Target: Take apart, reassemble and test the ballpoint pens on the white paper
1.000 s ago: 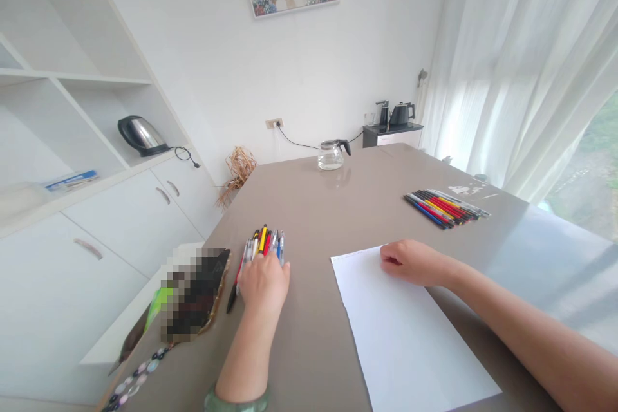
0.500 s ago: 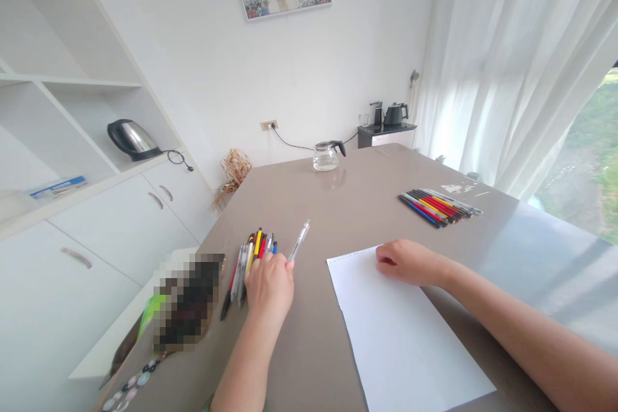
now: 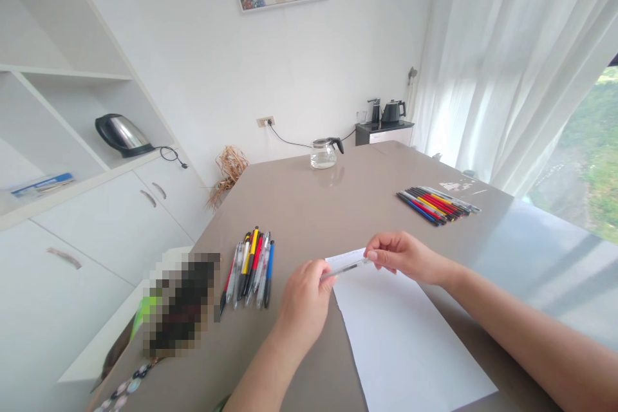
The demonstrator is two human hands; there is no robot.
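Between my two hands a clear pen (image 3: 348,268) is held over the top edge of a white sheet of paper (image 3: 405,341). My left hand (image 3: 305,293) is closed around one end of it. The fingertips of my right hand (image 3: 400,256) pinch the other end. Left of my left hand lies a loose bunch of pens (image 3: 251,264) in red, yellow, blue, white and clear. Farther off on the right, a row of pens (image 3: 437,206) lies side by side on the table.
A glass pot with water (image 3: 323,154) stands at the table's (image 3: 299,206) far end. Paper scraps (image 3: 458,185) lie beyond the pen row. At the left edge are a blurred-out item (image 3: 183,306) and a beaded strap (image 3: 130,386). A steel kettle (image 3: 123,135) sits on the shelf.
My left hand has moved right from the loose bunch, carrying the clear pen to the paper. My right hand has lifted and opened from a fist to pinch the pen's other end.
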